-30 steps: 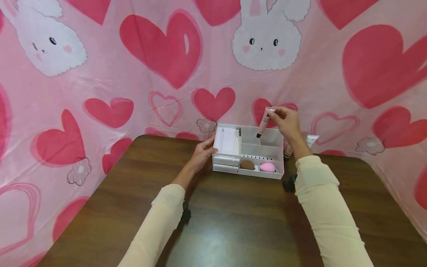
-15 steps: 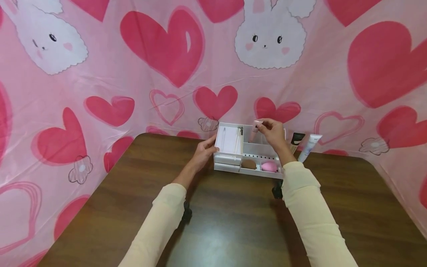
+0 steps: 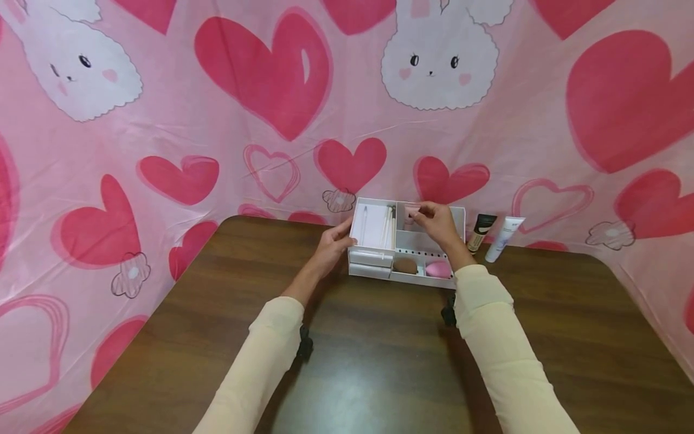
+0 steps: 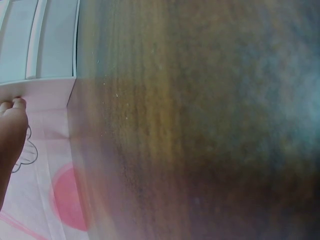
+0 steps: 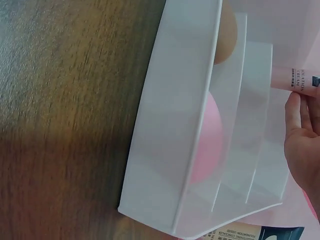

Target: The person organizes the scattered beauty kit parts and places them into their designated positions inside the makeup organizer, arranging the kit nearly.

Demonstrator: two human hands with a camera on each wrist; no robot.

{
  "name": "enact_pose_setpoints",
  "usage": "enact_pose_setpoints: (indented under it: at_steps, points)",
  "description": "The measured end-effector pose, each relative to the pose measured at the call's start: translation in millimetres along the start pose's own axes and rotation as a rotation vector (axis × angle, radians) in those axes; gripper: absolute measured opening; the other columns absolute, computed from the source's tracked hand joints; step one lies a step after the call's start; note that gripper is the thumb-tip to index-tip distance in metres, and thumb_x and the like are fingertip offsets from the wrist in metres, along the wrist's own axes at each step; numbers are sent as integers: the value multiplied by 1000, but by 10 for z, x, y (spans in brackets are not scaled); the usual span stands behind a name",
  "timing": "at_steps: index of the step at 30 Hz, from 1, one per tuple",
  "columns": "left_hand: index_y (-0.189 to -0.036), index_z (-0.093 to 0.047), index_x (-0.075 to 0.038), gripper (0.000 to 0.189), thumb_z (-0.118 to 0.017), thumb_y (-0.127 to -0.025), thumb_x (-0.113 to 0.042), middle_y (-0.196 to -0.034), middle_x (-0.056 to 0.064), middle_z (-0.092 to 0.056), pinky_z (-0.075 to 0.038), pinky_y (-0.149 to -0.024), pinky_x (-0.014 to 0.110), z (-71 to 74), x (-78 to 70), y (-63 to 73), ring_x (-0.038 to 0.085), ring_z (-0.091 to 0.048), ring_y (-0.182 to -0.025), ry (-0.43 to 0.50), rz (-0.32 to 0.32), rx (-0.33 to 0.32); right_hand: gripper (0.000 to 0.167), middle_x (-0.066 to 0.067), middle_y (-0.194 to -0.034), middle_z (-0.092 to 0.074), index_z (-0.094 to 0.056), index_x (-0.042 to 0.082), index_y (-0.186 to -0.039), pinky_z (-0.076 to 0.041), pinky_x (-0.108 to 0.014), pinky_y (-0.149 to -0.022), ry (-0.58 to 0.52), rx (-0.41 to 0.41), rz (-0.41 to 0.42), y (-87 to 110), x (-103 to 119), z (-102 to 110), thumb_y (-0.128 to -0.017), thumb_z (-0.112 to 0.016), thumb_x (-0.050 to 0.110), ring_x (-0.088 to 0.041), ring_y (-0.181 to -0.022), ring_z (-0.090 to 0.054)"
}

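My right hand [image 3: 440, 224] pinches a pink cream tube [image 3: 410, 212] by its flat upper end. The tube stands upright, its lower part down in a back compartment of a white desktop organizer [image 3: 370, 270]. Printed lettering shows on the tube in the right wrist view, beside my fingertips. My left hand [image 3: 332, 247] rests against the organizer's left side, the thumb near its front corner. In the left wrist view those fingertips touch the side panel. A brown makeup sponge [image 3: 404, 266] and a pink makeup sponge [image 3: 438, 269] sit in the front compartments.
Right of the organizer stand a foundation tube [image 3: 481, 232] with a dark end and a white tube [image 3: 504, 239]. Thin sticks [image 3: 388, 228] lie in the organizer's left top section. A pink heart-patterned cloth [image 3: 260, 78] hangs behind the wooden table [image 3: 347, 361].
My right hand has moved left and down, lowering the pink cream tube from above the organizer into the back compartment. The left hand keeps its place at the organizer's side.
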State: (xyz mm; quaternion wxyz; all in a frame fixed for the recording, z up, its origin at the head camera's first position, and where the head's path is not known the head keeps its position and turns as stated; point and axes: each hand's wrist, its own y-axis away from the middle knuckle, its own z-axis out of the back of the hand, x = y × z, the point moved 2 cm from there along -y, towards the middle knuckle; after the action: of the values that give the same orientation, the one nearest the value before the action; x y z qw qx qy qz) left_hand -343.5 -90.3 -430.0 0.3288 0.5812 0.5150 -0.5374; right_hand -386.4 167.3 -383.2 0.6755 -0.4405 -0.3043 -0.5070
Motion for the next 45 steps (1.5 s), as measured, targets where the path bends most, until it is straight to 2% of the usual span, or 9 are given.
enact_pose_setpoints:
  at_steps: [9, 18, 27, 30, 34, 37, 45]
  points:
    - [-154, -29, 9, 67, -48, -90, 13, -168, 21, -25, -48, -94, 9, 5, -9, 2, 28, -40, -138, 9, 2, -5, 32, -33, -119, -66, -64, -11, -126, -47, -6, -74, 15, 15, -43, -7, -34, 18, -99, -62, 6, 2, -85, -54]
    - [-154, -28, 10, 67, -48, -90, 14, -168, 21, -25, -47, -95, 9, -7, -7, 10, 27, -39, -139, 22, -2, 0, 33, -37, -121, -65, -64, -13, -125, -44, -4, -75, 3, -16, -31, -12, -36, 36, -98, -63, 4, 8, -81, -53]
    - [-155, -26, 9, 68, -47, -90, 14, -168, 21, -24, -47, -96, 9, -7, -9, 13, 32, -35, -145, 26, -6, 16, 35, -41, -126, -61, -59, -17, -128, -45, -2, -74, -31, 6, -42, -29, -35, 48, -98, -61, 0, 9, -83, -53]
    - [-155, -26, 8, 69, -47, -90, 14, -168, 21, -24, -47, -96, 10, -3, -8, 7, 32, -35, -145, 20, -2, 17, 35, -37, -127, -63, -61, -14, -129, -46, -2, -75, -9, 6, -49, -34, -35, 61, -99, -61, 3, 3, -87, -55]
    - [-155, -26, 8, 70, -47, -89, 14, -168, 21, -24, -47, -96, 9, -5, -2, 4, 32, -36, -143, 24, -6, 15, 35, -30, -129, -66, -63, -8, -129, -45, -4, -74, 40, 9, -76, -19, -24, 92, -100, -62, 11, -14, -100, -61]
    - [-155, -26, 8, 70, -47, -89, 13, -168, 21, -24, -47, -96, 9, 1, 10, -5, 31, -37, -143, 20, -12, 14, 34, -28, -130, -66, -64, -7, -129, -45, -4, -74, 49, 5, -76, -15, -22, 110, -100, -63, 12, -20, -104, -62]
    - [-155, -27, 7, 69, -47, -89, 13, -168, 20, -26, -47, -96, 9, -10, -7, 5, 29, -39, -141, 16, -2, 4, 34, -31, -127, -66, -65, -9, -127, -46, -3, -76, 24, -23, -54, 14, -25, 161, -98, -65, 10, 4, -88, -56]
